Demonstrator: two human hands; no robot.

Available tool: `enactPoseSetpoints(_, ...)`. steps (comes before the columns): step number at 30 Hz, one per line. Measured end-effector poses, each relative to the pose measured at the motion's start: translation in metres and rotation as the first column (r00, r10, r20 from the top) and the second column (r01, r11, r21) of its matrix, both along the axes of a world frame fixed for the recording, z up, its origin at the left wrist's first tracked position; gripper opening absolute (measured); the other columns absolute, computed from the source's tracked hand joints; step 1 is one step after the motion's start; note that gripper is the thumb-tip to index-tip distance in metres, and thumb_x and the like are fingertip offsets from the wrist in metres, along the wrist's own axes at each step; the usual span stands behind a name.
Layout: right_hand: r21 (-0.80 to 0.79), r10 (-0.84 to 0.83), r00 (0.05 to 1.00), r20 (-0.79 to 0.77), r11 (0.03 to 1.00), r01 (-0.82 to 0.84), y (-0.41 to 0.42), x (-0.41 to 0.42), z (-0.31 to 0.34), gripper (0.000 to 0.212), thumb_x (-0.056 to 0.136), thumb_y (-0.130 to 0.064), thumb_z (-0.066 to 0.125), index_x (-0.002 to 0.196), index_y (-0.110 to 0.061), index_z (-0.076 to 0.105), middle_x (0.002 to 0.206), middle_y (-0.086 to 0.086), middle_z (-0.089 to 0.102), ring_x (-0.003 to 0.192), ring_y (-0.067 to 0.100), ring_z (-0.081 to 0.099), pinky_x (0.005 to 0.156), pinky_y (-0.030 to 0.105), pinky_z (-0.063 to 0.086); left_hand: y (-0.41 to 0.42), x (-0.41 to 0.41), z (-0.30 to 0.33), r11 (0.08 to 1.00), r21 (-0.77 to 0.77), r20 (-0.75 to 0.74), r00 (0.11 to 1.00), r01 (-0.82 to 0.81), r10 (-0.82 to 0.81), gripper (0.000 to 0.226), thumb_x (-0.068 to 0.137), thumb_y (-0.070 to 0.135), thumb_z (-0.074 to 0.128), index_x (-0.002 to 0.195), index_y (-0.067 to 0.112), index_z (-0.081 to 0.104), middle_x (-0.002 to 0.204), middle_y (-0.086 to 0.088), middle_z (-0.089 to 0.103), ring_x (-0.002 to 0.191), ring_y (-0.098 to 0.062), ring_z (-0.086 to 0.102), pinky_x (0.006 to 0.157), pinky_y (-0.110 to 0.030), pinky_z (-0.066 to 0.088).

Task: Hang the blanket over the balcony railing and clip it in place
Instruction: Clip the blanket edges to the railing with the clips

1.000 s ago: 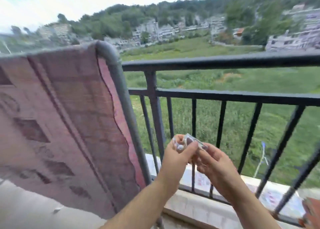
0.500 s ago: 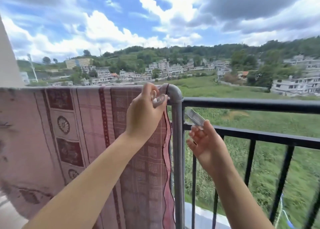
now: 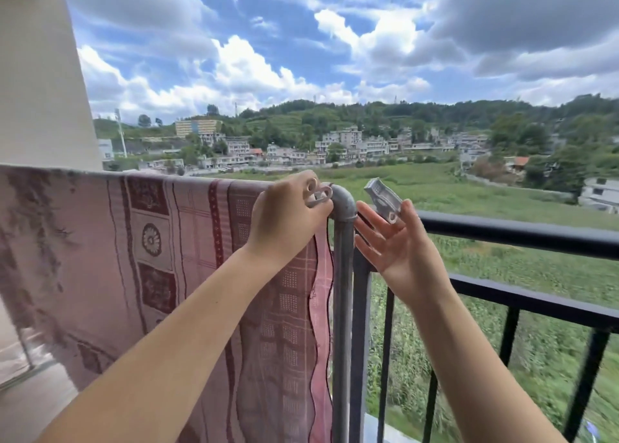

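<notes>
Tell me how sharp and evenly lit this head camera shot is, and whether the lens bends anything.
Head view: bright daylight, no harsh glare; left hand and right hand fairly sharp; blanket smeared at far left; grass at lower right blurred; wide-angle lens tilts the black railing.

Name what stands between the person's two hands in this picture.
In the head view, the grey pipe elbow and its post stand between the left hand, pressing a clip there, and the right hand.

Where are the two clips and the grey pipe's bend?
Left-hand clip (image 3: pixel 320 197), head view, on its looped end.
Right-hand clip (image 3: pixel 383 197), head view, mid-body.
Grey pipe (image 3: pixel 345 205), head view, on its elbow bend.
</notes>
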State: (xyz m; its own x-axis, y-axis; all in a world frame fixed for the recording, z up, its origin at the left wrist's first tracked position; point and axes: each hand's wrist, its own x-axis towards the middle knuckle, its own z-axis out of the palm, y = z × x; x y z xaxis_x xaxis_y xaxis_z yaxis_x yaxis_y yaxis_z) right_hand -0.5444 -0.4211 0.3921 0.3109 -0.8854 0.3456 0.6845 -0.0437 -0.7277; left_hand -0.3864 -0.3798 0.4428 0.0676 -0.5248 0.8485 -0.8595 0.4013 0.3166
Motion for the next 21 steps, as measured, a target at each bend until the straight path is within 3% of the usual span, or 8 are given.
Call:
enactPoseSetpoints(3,-0.022,0.056,0.998,-0.001,0.998,-0.056,-0.005,-0.003,0.005,0.026,0.072,-0.046,0.053,0.086,-0.024,0.05,0.128,0.009,0.061,0.103,0.021,0.067,0.088,0.037,0.048,0.004,-0.003,0.019,0.997,0.021,-0.054,0.996,0.075,-0.074,0.017,0.079,0.015,0.063,0.066,0.014,0.052,0.058,0.0,0.054,0.061,-0.021,0.051,0.056,-0.026,0.036)
enactPoseSetpoints(6,-0.082,0.099,0.995,0.008,0.992,-0.099,-0.01,-0.005,0.011,0.02,0.078,-0.047,0.047,0.076,-0.027,0.05,0.131,0.008,0.058,0.112,0.021,0.061,0.089,0.036,0.045,0.005,-0.017,0.032,0.995,0.071,-0.014,0.998,0.068,-0.067,0.031,0.08,0.016,0.062,0.057,0.026,0.043,0.053,0.011,0.044,0.054,-0.01,0.043,0.052,-0.021,0.032)
enactPoseSetpoints(9,-0.148,0.172,0.984,0.051,0.975,-0.163,-0.016,-0.009,0.015,0.025,0.082,-0.048,0.043,0.085,-0.024,0.049,0.134,0.007,0.056,0.116,0.022,0.059,0.094,0.038,0.042,0.003,-0.031,0.04,0.992,0.104,0.004,0.997,0.075,-0.076,0.036,0.082,0.018,0.061,0.055,0.028,0.039,0.053,0.009,0.044,0.059,-0.015,0.048,0.057,-0.025,0.036)
enactPoseSetpoints(12,-0.201,0.237,0.97,0.059,0.954,-0.221,-0.019,-0.016,0.02,0.029,0.087,-0.048,0.038,0.086,-0.02,0.046,0.132,0.008,0.058,0.113,0.023,0.061,0.088,0.033,0.052,0.001,-0.044,0.048,0.99,0.087,0.014,0.994,0.111,-0.112,0.022,0.081,0.019,0.061,0.063,0.015,0.049,0.06,-0.002,0.055,0.067,-0.023,0.057,0.064,-0.032,0.046)
enactPoseSetpoints(16,-0.165,0.376,0.916,0.142,0.921,-0.353,-0.016,-0.01,0.029,0.038,0.083,-0.046,0.041,0.099,-0.014,0.053,0.118,0.016,0.062,0.098,0.022,0.067,0.075,0.029,0.056,0.006,-0.05,0.044,0.985,0.121,0.059,0.99,0.12,-0.128,0.019,0.08,0.021,0.062,0.068,0.013,0.05,0.061,0.002,0.048,0.06,-0.015,0.044,0.058,-0.028,0.036)
enactPoseSetpoints(19,-0.104,0.369,0.908,0.2,0.929,-0.355,-0.017,-0.01,0.027,0.038,0.089,-0.042,0.038,0.104,-0.012,0.055,0.103,0.018,0.069,0.098,0.024,0.068,0.084,0.03,0.056,0.009,-0.045,0.03,0.968,0.244,0.119,0.988,0.064,-0.096,0.017,0.082,0.024,0.061,0.076,0.01,0.053,0.064,0.001,0.048,0.057,-0.012,0.04,0.057,-0.027,0.033)
enactPoseSetpoints(21,-0.077,0.34,0.921,0.19,0.94,-0.331,-0.014,-0.016,0.022,0.04,0.092,-0.039,0.034,0.108,-0.008,0.054,0.098,0.018,0.071,0.096,0.024,0.068,0.088,0.03,0.054,0.012,-0.037,0.025,0.946,0.31,0.122,0.983,0.091,-0.135,0.017,0.086,0.028,0.06,0.084,0.011,0.057,0.067,0.002,0.052,0.059,-0.01,0.045,0.056,-0.019,0.034)
